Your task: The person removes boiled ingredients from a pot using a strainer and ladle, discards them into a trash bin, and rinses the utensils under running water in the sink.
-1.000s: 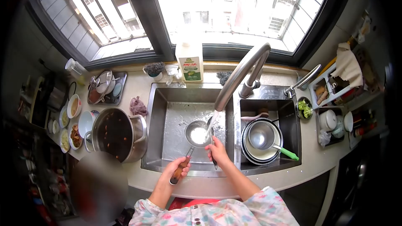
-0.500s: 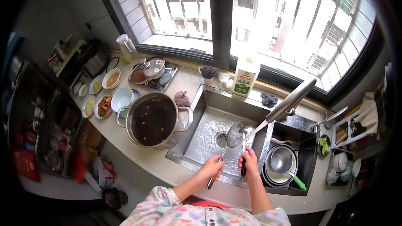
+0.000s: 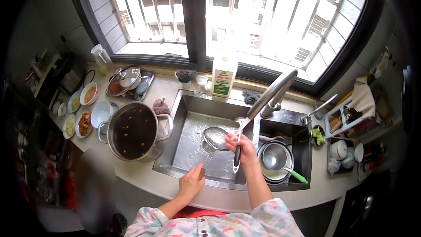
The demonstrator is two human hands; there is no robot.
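Note:
My left hand (image 3: 191, 184) is closed round the handle of a mesh strainer (image 3: 216, 138), whose round head is over the drain in the large sink basin (image 3: 184, 149). My right hand (image 3: 242, 147) grips a utensil with a black handle (image 3: 237, 156), below the stream from the curved faucet (image 3: 272, 94). Its fingers are near the right edge of the strainer. The head of the black-handled utensil is hard to make out under the water and behind my fingers.
A large pot (image 3: 133, 131) of dark liquid stands left of the sink, beside several bowls and dishes. The smaller basin (image 3: 302, 149) holds stacked bowls and a green-handled pan (image 3: 275, 157). Behind the sink stands a white jug (image 3: 223, 77). A rack (image 3: 346, 118) is at right.
The view has swung left and back right. The strainer's mesh head has tilted over, and my right hand has turned and risen closer to the stream with the black-handled utensil.

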